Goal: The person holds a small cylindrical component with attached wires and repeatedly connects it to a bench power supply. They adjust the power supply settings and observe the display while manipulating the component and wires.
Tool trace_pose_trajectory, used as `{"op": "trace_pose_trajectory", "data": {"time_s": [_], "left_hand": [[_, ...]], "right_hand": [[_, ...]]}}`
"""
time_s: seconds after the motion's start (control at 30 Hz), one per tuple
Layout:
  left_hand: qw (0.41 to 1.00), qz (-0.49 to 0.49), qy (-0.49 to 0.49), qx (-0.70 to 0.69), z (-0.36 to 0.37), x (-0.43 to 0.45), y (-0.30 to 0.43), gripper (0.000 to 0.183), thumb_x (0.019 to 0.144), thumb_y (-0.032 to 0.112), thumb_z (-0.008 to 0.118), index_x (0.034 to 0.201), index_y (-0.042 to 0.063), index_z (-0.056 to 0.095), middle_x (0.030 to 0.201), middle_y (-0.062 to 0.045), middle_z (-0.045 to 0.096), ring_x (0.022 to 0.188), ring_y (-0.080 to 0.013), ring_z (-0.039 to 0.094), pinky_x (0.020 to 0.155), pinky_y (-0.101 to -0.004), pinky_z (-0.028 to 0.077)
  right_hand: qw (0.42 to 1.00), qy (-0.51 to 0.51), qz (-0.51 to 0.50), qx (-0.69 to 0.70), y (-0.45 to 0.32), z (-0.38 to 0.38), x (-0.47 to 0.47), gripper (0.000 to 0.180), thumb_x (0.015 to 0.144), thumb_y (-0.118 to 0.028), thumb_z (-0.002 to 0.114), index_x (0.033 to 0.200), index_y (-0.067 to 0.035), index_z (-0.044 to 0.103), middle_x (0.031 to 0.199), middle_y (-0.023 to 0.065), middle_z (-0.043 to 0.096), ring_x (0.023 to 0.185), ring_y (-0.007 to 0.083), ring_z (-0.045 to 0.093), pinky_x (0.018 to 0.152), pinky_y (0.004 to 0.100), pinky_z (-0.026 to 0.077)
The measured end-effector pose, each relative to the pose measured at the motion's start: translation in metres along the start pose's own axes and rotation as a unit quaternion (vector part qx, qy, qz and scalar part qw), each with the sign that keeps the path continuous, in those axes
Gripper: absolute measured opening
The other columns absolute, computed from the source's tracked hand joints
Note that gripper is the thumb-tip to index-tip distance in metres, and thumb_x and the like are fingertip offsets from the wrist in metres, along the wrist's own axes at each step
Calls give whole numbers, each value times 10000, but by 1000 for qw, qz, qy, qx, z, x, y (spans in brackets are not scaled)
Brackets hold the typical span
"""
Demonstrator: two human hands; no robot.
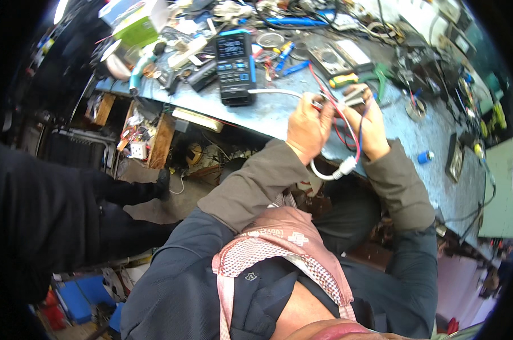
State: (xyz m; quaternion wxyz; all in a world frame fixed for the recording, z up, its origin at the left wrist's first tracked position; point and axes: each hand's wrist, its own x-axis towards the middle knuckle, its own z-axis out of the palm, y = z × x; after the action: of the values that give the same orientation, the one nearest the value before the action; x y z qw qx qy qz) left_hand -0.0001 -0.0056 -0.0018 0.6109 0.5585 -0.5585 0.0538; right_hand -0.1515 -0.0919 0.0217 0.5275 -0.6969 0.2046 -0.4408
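Observation:
Both my hands are raised over the front edge of a blue workbench. My left hand is closed around a thin red-and-dark piece near the white cable, which runs from a black handheld meter with a lit screen. In my right hand are small metallic grey pieces, held between thumb and fingers; their kind is unclear. Red and blue wires hang between the hands. A white cable connector dangles below them.
Behind my hands lie a yellow-green screwdriver, green-handled pliers, blue-handled tools and an opened device. A tape roll and small blue cylinder sit at right. Another person in dark clothes stands at left.

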Motion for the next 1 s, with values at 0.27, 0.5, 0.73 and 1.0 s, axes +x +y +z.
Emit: {"op": "trace_pose_trajectory", "data": {"time_s": [0.27,0.5,0.73,1.0], "left_hand": [[962,-152,4,-228,-1,-10,-10,174,1124,188,609,1121,21,560,883,-69,665,791,-132,658,692,-305,550],[953,-134,32,-269,-5,-9,-1,212,1108,160,632,1242,16,555,1222,-124,631,980,-225,698,862,-342,564],[982,79,68,-155,-3,-2,-39,146,1082,132,679,1153,11,636,1079,-93,631,950,-191,593,852,-358,510],[986,39,14,-164,2,-13,-33,195,1037,125,738,1147,16,620,979,-158,652,836,-310,652,740,-418,543]], "right_hand": [[996,30,-78,20,-4,6,2,379,956,-101,818,1243,-25,583,1030,16,643,911,86,612,799,284,537],[984,72,-121,-112,-14,2,-4,413,933,-154,849,1225,-23,587,1009,66,696,909,107,677,788,303,572],[917,158,-290,-223,-31,13,2,274,839,-51,826,1074,-95,692,978,85,697,875,228,717,806,346,574],[888,227,-210,-342,-66,-1,-50,459,802,-171,933,1118,-51,621,887,119,667,735,262,691,664,382,557]]}}
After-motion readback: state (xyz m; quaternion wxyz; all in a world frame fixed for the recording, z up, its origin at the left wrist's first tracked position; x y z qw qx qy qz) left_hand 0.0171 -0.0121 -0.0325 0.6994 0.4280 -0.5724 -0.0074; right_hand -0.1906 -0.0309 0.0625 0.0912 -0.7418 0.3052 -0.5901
